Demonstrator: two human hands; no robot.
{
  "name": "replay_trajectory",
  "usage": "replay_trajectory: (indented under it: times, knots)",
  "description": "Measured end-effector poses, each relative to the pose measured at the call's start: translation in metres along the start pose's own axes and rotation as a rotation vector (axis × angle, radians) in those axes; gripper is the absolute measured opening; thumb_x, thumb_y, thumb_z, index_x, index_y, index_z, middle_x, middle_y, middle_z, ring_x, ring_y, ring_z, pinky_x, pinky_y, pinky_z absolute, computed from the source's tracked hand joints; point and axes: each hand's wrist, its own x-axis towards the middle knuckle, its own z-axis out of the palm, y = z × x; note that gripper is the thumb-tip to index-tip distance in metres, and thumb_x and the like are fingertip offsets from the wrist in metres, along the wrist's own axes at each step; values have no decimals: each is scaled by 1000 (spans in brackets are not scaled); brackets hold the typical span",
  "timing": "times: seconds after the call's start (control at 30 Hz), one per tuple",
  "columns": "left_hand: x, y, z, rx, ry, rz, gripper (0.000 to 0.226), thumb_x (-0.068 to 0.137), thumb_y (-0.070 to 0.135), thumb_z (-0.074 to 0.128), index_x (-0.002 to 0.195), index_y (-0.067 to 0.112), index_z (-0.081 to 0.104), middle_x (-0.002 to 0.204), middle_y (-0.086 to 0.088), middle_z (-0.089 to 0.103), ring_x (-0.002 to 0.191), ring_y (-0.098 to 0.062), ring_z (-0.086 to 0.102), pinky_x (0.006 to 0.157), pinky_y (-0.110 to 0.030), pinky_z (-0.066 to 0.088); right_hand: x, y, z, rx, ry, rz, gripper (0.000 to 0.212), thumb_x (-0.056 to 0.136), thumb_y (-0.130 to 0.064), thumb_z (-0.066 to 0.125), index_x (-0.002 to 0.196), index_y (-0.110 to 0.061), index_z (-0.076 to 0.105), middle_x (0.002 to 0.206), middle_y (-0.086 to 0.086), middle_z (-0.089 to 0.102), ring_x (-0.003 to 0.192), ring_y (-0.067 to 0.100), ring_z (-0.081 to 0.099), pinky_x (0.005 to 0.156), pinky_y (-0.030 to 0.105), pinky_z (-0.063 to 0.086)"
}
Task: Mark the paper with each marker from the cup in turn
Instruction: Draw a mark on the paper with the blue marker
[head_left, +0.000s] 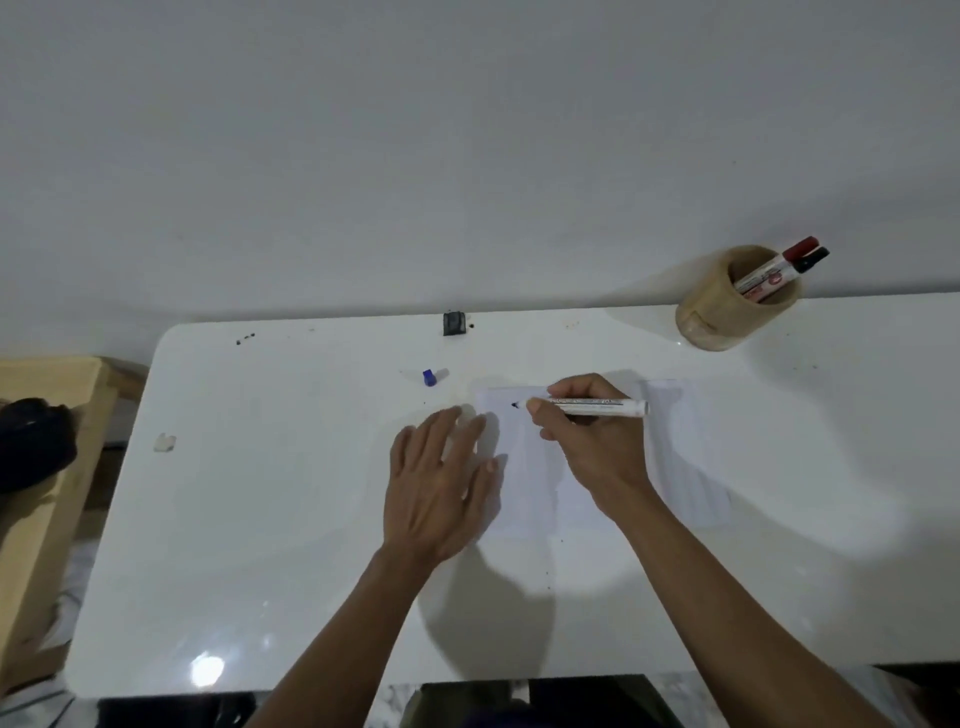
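The right hand (587, 436) is pinching an uncapped white-barrelled marker (592, 405) over the white paper sheet (524, 467) while the left hand (441, 483), spread flat, is pinning only its edge, so a firm stroke risks skidding the sheet on the glossy white worktop (260, 519).

A white table (260, 519) is sitting under plain white paper (685, 457). On the paper, a white marker (597, 406) is showing a dark tip. Beyond the paper, a tan cup (727, 306) is holding red-capped (800, 247) and black-capped (814, 258) markers. Left of the paper, a blue cap (428, 378) is lying.
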Motion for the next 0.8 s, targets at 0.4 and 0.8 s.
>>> replay_trajectory:
  times: [0.4,0.8]
  knots:
    - [-4,-1,13,123,-57,-24,53,99,53,36,146,31,44,157,-3,41,148,-23,31,120,-52,22,43,21,26,-246,-151,-226,18,73,-12,88,76,-5,72,77,9,77,69,29,72,60,40,59]
    - [-3,-6,23,88,130,10,48,96,47,48,136,23,58,149,-4,51,141,-24,43,117,-51,29,57,39,29,-303,-173,-236,23,74,-19,88,70,-9,69,72,9,77,66,33,74,57,50,58]
